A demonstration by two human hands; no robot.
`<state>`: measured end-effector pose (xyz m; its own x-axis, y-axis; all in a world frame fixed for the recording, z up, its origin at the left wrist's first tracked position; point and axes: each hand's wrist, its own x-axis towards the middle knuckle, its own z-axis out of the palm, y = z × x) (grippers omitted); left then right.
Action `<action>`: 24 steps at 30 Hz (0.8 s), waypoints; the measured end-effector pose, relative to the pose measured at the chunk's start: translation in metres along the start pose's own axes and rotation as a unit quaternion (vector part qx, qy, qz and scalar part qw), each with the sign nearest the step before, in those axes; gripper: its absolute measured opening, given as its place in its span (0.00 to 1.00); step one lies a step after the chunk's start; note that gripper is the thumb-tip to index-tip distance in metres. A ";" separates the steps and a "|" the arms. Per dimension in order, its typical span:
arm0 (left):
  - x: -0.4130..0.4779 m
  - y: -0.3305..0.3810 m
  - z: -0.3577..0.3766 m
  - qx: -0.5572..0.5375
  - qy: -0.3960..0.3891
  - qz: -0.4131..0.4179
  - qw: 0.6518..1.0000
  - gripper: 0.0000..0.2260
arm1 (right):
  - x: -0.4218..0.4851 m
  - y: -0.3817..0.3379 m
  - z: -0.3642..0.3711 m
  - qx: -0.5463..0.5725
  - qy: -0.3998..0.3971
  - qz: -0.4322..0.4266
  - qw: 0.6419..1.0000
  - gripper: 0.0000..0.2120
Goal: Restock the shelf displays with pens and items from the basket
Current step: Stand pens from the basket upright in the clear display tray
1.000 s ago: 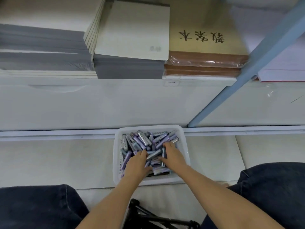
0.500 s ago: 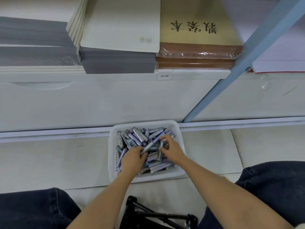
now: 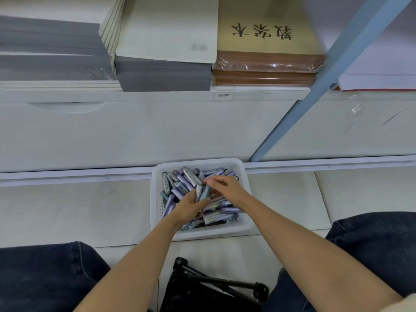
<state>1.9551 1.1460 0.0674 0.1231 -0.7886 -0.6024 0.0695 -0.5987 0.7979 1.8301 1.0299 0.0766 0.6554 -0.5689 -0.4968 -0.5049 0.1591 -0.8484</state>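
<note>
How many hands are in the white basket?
2. The left hand grips a few pens in the middle of the basket; the right hand is just behind it, curled over the pile. No others show.

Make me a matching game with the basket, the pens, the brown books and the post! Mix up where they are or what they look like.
Things:
1. basket
2. pens
3. brown books
4. post

Clues:
a. light blue and slanting
b. white, sitting on the floor
c. stacked on the shelf, wrapped in shiny clear plastic
d. purple and grey, piled in a heap

Pairs: 1-b, 2-d, 3-c, 4-a
</note>
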 end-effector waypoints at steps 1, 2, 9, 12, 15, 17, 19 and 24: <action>-0.001 -0.003 -0.001 0.013 0.006 -0.011 1.000 0.06 | -0.002 0.007 -0.002 -0.045 0.031 0.002 0.998 0.12; -0.002 -0.005 -0.002 0.024 0.018 -0.021 0.999 0.08 | -0.005 0.015 -0.004 -0.119 0.061 0.001 0.991 0.10; -0.004 -0.012 -0.004 0.058 0.139 -0.024 0.988 0.09 | -0.028 0.061 0.006 -0.445 0.006 -0.005 0.896 0.32; -0.003 -0.013 -0.003 0.075 0.138 -0.022 0.987 0.06 | -0.028 0.065 0.008 -0.484 0.032 -0.046 0.874 0.24; -0.004 -0.017 -0.002 0.055 0.124 -0.010 0.991 0.05 | -0.024 0.064 0.006 -0.481 0.043 -0.070 0.873 0.13; -0.004 -0.019 -0.002 0.049 0.126 -0.002 0.991 0.07 | -0.020 0.063 0.003 -0.467 0.043 -0.065 0.881 0.10; -0.004 -0.019 -0.002 0.051 0.140 0.003 0.989 0.11 | -0.018 0.061 -0.002 -0.458 0.039 -0.053 0.886 0.10; -0.008 -0.017 -0.002 0.036 0.142 -0.005 0.989 0.14 | -0.015 0.058 -0.005 -0.490 0.004 -0.046 0.871 0.14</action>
<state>1.9548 1.1621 0.0589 0.3974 -0.7168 -0.5729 0.0024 -0.6235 0.7818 1.7884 1.0440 0.0355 0.7157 -0.5498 -0.4307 -0.6906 -0.6492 -0.3188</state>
